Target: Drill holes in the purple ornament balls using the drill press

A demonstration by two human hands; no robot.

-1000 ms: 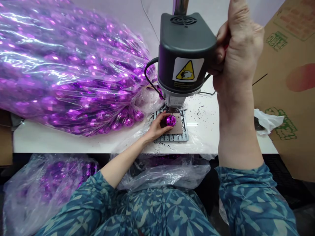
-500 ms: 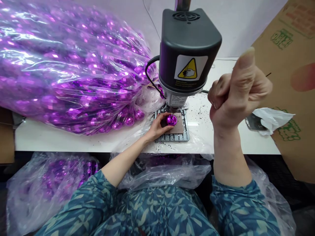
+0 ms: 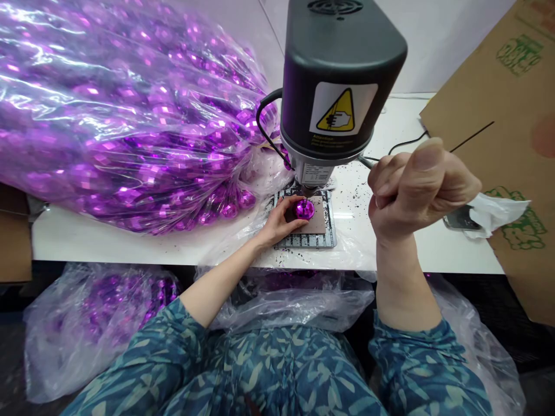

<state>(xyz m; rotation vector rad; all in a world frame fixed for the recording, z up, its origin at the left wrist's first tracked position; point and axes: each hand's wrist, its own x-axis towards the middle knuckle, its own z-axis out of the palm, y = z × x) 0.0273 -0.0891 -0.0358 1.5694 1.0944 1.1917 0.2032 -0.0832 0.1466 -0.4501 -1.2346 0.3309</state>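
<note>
A shiny purple faceted ball (image 3: 304, 209) sits on a brown square board (image 3: 318, 222) under the drill press (image 3: 333, 75). My left hand (image 3: 280, 222) curls around the ball from the left, thumb on the near side and fingers on the far side. The chuck (image 3: 309, 189) is just above the ball; I cannot tell whether the bit is inside it. To the right of the motor housing, my right hand (image 3: 416, 190) is closed in a fist around the press lever (image 3: 365, 162), thumb on top. The fist hides most of the lever.
A large clear bag of purple balls (image 3: 151, 133) fills the table's left side. Dark shavings lie around the metal base (image 3: 332, 240). At right are a phone (image 3: 459, 218) under a white tissue (image 3: 498, 214) and a cardboard box (image 3: 477, 110). Another bag (image 3: 104, 312) hangs below the table.
My right fist has come down and its wrist has tilted. My left hand still holds the ball in place on the board. The view has shifted slightly.
</note>
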